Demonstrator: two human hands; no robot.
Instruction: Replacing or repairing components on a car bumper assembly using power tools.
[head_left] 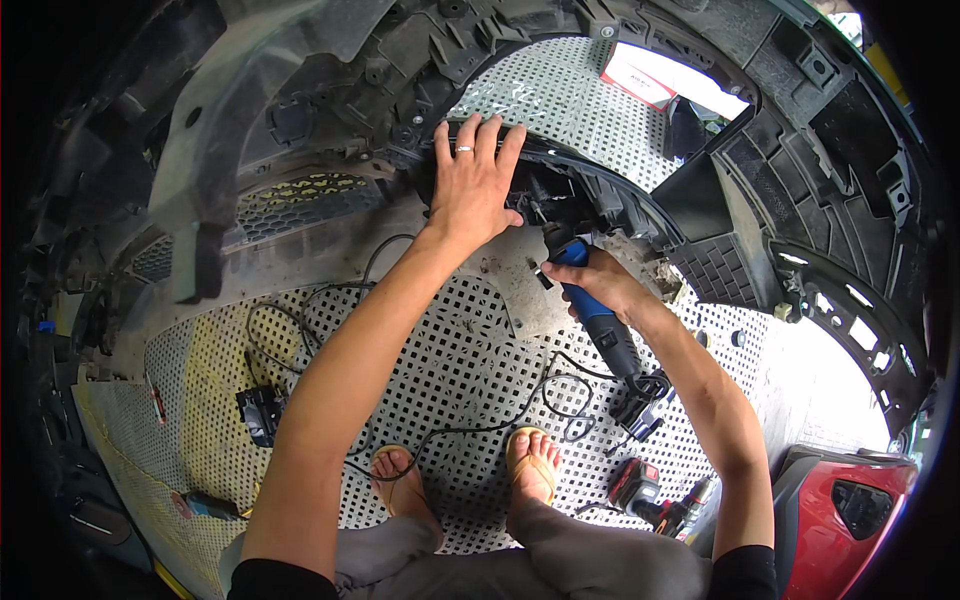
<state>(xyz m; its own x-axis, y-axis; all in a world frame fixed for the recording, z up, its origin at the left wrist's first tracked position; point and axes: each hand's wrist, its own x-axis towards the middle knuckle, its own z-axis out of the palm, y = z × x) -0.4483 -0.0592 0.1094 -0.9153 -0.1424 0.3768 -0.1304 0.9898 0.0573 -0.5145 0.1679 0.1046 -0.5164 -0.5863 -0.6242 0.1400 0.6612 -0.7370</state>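
Observation:
My left hand is spread flat on the dark rim of a black plastic car part, its fingers apart and a ring on one of them. In my right hand I grip a slim blue-and-black power tool, thumb on top. Its front end points up at the black housing just right of my left hand; whether the tip touches the plastic cannot be made out. From the tool's rear hangs a black cord. Around both hands curves a large black car bumper with brackets and mesh grilles.
Perforated light matting covers the floor under my sandalled feet. A red-and-black cordless drill lies at lower right, beside a red car panel. Black cable loops run across the floor to a black device. A white-and-red box stands beyond the bumper.

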